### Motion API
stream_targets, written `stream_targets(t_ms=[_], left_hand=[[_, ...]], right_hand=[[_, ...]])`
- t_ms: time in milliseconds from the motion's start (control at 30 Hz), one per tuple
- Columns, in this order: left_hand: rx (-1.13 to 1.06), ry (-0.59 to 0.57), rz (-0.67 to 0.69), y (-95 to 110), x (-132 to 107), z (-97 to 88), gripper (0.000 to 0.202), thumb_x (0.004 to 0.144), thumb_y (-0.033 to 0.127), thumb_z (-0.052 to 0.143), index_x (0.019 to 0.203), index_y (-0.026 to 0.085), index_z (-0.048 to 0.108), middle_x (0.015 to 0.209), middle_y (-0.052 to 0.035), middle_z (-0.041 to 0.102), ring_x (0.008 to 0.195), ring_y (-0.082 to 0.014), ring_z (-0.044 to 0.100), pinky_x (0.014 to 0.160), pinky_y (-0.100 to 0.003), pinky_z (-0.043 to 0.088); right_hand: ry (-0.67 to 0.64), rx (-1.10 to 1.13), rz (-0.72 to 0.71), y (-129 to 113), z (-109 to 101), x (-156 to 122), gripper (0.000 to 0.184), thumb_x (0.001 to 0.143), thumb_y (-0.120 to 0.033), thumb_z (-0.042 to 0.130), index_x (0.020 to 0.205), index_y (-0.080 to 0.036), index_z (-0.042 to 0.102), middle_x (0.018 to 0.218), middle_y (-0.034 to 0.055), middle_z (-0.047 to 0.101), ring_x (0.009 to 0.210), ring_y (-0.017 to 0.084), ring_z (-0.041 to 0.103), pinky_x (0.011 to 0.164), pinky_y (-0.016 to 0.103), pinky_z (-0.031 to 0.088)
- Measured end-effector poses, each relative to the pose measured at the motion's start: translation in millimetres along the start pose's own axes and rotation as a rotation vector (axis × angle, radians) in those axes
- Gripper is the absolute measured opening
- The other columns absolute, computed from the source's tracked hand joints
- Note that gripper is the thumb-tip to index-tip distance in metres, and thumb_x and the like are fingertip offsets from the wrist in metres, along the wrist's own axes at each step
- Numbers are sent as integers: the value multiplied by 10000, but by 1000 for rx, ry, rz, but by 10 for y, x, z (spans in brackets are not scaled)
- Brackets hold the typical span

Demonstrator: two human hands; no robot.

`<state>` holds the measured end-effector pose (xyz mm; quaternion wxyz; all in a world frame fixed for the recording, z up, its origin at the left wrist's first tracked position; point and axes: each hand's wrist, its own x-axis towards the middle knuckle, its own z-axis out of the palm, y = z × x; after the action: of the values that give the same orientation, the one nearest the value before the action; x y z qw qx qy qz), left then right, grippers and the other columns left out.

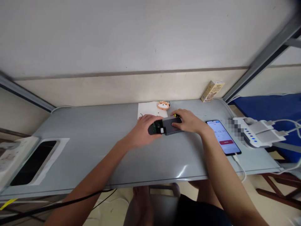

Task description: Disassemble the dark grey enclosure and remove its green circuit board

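Note:
My left hand (145, 130) is closed around a dark end piece with a green circuit board (155, 128). Against it, on the right, lies a flat dark-grey case (170, 127) with small holes along its near side; the board partly sits at its open end. My right hand (188, 121) grips the other end of this case from above. By the right fingers shows a yellow-and-black handle (176, 115), probably a screwdriver's, mostly hidden by that hand. Behind the hands, several tiny dark bits, too small to identify, lie on white paper (148, 108).
An orange-and-white animal-face case (163, 105) rests on the paper. To the right are a lit phone (224, 136) on a cable, a power strip (255, 133) with plugs, and a small carton (213, 91). A dark-screened device (35, 161) lies left on the grey table (94, 135).

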<state>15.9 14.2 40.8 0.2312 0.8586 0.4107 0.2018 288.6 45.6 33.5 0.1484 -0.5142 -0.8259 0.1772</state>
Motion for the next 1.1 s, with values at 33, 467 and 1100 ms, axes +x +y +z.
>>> stream_targets(t_ms=[33,467,1100], left_hand=[[15,-35,32,33,-63,37,584,844,348,795,1379,316,562,1367,-57,626,1324,-289,507,1172,-486,335],[167,70,7,-229,-397,159,361,1023,447,562,1358,321,609,1444,-57,586,1377,-292,433,1178,-499,312],[90,109,-132,-862,-318,7,602,775,554,838,1252,270,605,1356,-65,610,1301,-298,504,1168,-474,380]], right_hand=[[-5,9,9,17,13,2,394,858,-355,685,1236,-247,665,1189,100,729,1100,330,642,977,484,475],[62,87,-48,21,180,106,293,893,-378,670,1148,-234,690,1121,95,733,956,271,670,869,411,506],[104,111,-24,48,195,115,272,903,-436,692,1105,-253,697,1061,68,724,878,239,652,780,378,503]])
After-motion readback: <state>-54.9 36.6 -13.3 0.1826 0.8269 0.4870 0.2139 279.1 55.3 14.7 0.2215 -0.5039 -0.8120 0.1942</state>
